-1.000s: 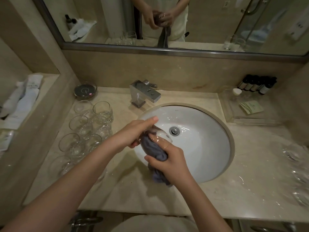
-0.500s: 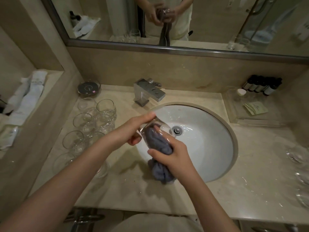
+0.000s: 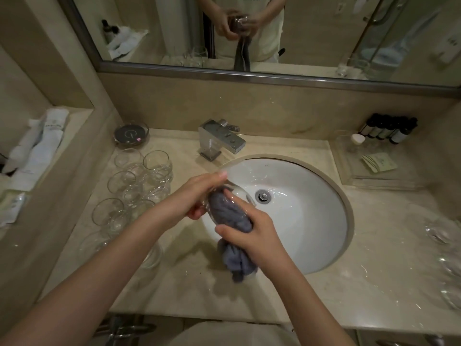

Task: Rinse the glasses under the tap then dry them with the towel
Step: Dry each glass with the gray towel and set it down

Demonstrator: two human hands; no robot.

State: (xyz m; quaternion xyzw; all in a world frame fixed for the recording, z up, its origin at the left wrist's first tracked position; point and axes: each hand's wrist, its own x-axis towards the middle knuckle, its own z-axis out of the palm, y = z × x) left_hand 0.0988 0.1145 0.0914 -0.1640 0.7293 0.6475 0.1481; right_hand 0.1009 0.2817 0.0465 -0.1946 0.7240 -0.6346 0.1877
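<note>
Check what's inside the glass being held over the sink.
The grey towel is stuffed inside the glass, pushed in by the right hand; the left hand grips the glass. Its inner base is hidden by cloth.

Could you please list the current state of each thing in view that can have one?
Glass in hand: tilted over the sink, towel stuffed inside.
Towel: bunched, one end inside the glass, the other hanging below.
Left hand: holds the glass.
Right hand: grips the towel.
Tap: no water running.
Sink: wet, drain uncovered.
Glasses on the left: upright on the counter.
</note>
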